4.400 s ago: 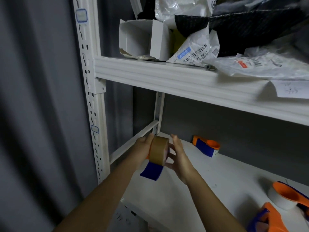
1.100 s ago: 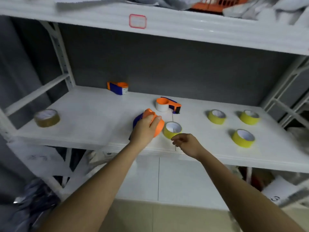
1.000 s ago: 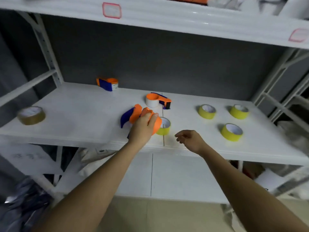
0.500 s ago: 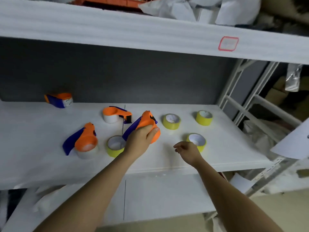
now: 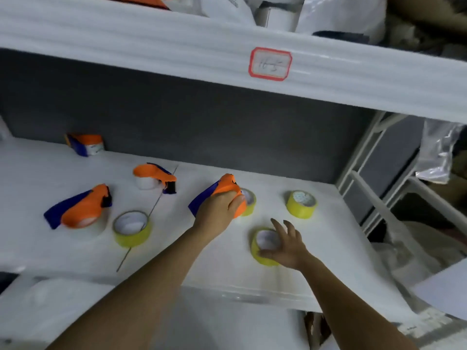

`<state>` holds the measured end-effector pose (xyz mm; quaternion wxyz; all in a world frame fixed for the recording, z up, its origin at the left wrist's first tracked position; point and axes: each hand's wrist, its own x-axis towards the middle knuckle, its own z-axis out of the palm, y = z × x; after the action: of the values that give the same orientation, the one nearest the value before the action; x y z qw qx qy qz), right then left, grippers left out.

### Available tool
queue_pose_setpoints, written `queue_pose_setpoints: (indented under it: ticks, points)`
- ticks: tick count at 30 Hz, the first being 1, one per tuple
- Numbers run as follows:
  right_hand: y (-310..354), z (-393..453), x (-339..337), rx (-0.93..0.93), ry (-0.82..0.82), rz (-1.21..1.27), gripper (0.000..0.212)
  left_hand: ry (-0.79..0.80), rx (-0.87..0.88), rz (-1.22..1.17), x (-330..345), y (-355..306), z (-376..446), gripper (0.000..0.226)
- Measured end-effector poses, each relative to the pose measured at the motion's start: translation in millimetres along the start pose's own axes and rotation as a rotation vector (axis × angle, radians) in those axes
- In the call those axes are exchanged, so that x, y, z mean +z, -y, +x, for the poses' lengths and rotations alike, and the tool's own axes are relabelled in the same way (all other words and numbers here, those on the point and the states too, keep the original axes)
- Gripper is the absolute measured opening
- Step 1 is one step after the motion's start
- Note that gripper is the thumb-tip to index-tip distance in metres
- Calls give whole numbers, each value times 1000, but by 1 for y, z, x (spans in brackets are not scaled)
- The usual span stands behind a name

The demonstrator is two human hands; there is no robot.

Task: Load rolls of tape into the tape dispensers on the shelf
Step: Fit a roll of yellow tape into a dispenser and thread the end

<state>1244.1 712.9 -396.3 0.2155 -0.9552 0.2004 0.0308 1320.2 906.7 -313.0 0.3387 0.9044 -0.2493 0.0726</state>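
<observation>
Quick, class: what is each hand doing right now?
Left hand: grips the dispenser.
Right hand: open, fingers spread round a yellow roll.

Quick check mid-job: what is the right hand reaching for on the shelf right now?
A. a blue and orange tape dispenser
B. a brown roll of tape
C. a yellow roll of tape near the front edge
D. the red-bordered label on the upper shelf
C: the right hand has its fingers spread over the yellow roll of tape nearest the front edge, while the left hand holds the tape dispenser.
</observation>
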Motion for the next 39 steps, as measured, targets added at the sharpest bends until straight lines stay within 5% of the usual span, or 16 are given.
queue_pose_setpoints:
  ticks: [4,7,12,15,18,22,29,33,39]
  points:
    - [-10,11,-10,-194,131,-84,113,-47,-118,6,23,-20,-8,49]
    - [-14,24,-3,-293,240,-135,108,-94,-199,-28,28,-34,-24,33]
    - [-20,28,6,-424,191,-230,90,-213,-317,-137,30,-55,-52,32]
    - [-16,21,-5,-328,60,104,73,-261,-385,-367,26,-62,-58,37]
    - [1,6,-26,-293,-65,792,35,-324,-406,-572,18,-72,-60,38]
    - [28,-20,-55,-254,100,1228,59,-313,-439,-727,7,-85,-58,31]
    - [48,-55,-77,-370,108,1195,46,-332,-385,-905,-2,-109,-60,20]
    - [51,-71,-75,-514,-71,1041,45,-322,-376,-882,-1,-108,-68,23]
    - [51,-78,-67,-569,-200,914,74,-225,-436,-944,-5,-116,-73,32]
